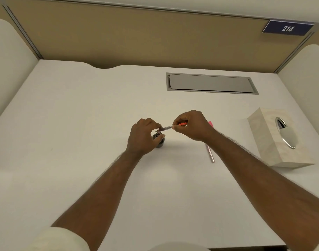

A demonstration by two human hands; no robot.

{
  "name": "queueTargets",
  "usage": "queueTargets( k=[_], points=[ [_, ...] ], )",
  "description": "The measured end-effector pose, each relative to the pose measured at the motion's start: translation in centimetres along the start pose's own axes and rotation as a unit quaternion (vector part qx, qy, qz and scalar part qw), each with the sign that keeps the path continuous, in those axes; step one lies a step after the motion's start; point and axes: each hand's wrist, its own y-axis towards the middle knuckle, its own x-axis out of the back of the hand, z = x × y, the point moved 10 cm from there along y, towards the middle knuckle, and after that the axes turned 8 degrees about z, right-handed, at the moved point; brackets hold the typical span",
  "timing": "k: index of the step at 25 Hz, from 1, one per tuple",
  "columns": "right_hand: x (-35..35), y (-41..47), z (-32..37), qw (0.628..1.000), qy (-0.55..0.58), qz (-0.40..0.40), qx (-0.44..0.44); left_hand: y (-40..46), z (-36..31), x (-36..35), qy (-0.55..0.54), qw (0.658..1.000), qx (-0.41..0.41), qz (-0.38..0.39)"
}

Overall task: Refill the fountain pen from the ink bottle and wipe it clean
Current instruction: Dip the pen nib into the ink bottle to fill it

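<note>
Nearest me, both forearms run up from the lower edge of the white desk [68,109] and converge just short of its middle.

My left hand [143,135] has its fingers curled round the small dark ink bottle [159,141], which stands upright on the desk with its mouth open toward me; the contents read as dark, though I cannot tell the level.

My right hand [190,125] pinches the rear of the fountain pen section [170,127], a clear converter with an orange end. Its long axis lies nearly level, running left to right, with the nib end pointing left and sitting just above and beyond the bottle mouth, beside my left fingertips. I judge the nib is not yet in the ink; the coming move turns on tipping that axis downward into the mouth, and the right hand is the one placed to do it.

Just right of my right wrist, the pink pen barrel [210,153] lies on the desk, its length pointing away from me.

Farther right stands the wooden tissue box [269,134]; I see no tissue protruding from its oval slot.

Farthest, a grey cable hatch [211,83] sits closed in the desk.
</note>
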Motion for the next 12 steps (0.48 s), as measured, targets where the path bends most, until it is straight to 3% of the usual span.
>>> queueTargets(
  k=[12],
  points=[
    [-0.8, 1.7, 1.0, 0.997, -0.059, 0.055, -0.020, -0.4, 0.0, -0.5, -0.064, 0.997, 0.001, -0.045]
  ],
)
